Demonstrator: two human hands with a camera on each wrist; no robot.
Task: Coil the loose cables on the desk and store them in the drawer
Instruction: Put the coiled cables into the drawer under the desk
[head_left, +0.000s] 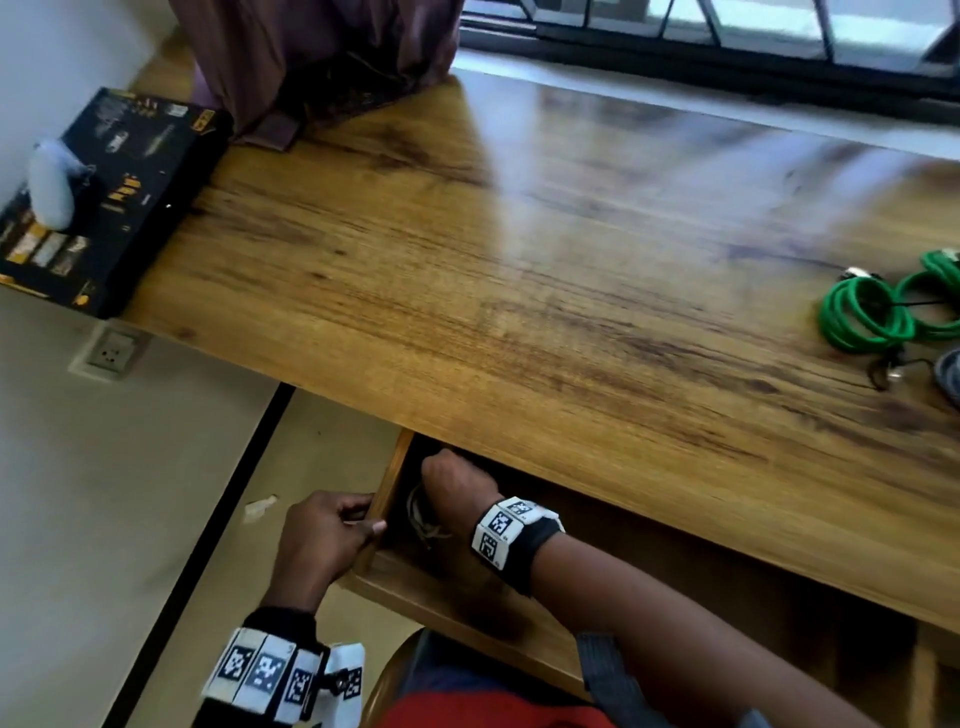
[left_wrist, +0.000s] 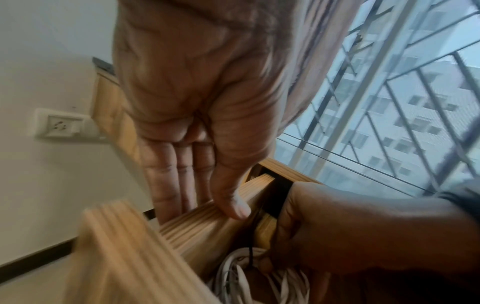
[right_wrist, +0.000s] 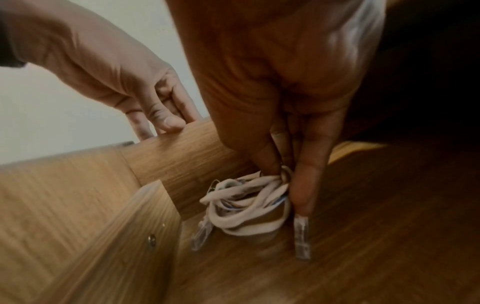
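The wooden drawer (head_left: 387, 491) under the desk stands pulled out. My left hand (head_left: 324, 535) grips its left side wall (left_wrist: 207, 218), thumb on top and fingers down the outside. My right hand (head_left: 457, 480) reaches inside and pinches a coiled white cable (right_wrist: 246, 203) between thumb and fingers; the coil rests on the drawer floor (right_wrist: 363, 236) in the left corner, its clear plugs (right_wrist: 302, 236) hanging down. The same white cable (left_wrist: 244, 275) shows in the left wrist view. A coiled green cable (head_left: 878, 312) lies on the desk (head_left: 519, 260) at the far right.
A black printed box (head_left: 109, 197) with a pale object on it sits at the desk's left end, below a maroon curtain (head_left: 311, 57). A thin black cable (head_left: 893, 364) and a grey object lie beside the green coil. A wall socket (head_left: 111, 353) is below the desk.
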